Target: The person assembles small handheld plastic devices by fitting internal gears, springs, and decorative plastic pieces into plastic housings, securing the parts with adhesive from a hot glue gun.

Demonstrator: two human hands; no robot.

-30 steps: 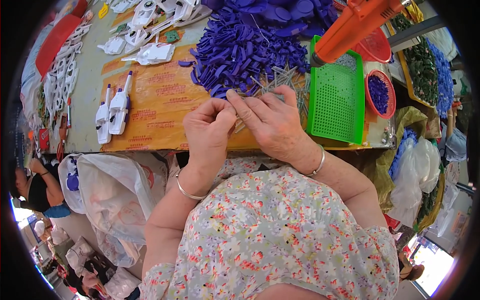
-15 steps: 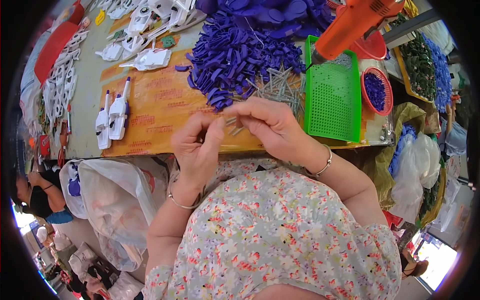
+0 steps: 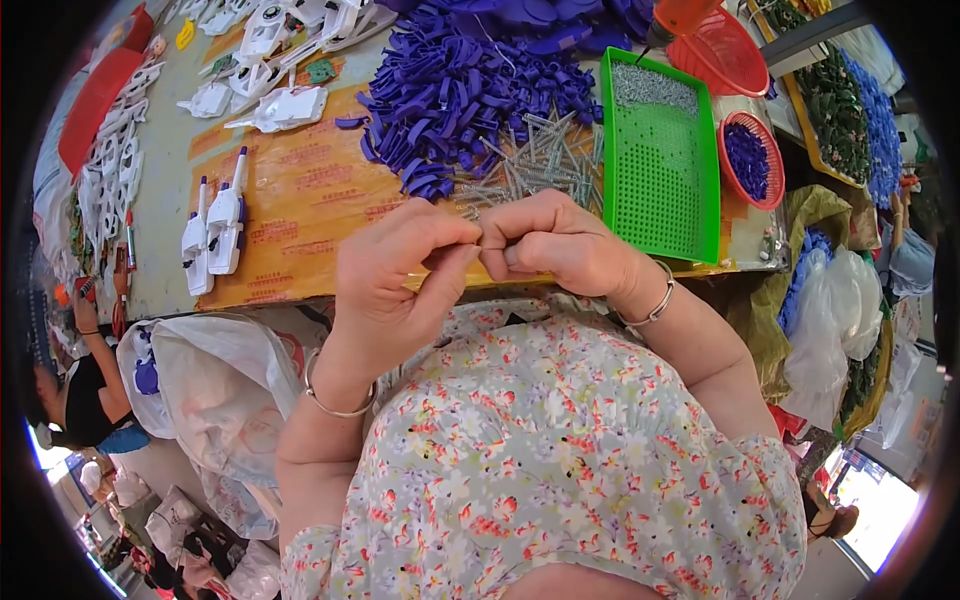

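In front of my body, at the table's near edge, both hands meet with their fingertips close together. My left hand [image 3: 395, 275] is closed in a pinch of thumb and forefinger. My right hand [image 3: 560, 245] is also closed, its fingers curled in. Whatever they hold is too small or hidden to make out. Just beyond them lies a heap of thin, silvery, rod-like pieces [image 3: 545, 160]. A big pile of small curved purple plastic parts [image 3: 435, 90] spreads behind that heap.
Right of my hands stands a green perforated tray [image 3: 712, 190] with small metal pieces. A red basket [image 3: 775, 165] holds purple bits, with an orange power tool [image 3: 682, 14] above. Assembled white-and-purple plastic parts [image 3: 226, 235] lie left; white casings [image 3: 290, 108] are farther back.
My fingertips have come together, the right fingers curling in more. The view has shifted, so the table things sit higher and the orange tool is mostly out of view.
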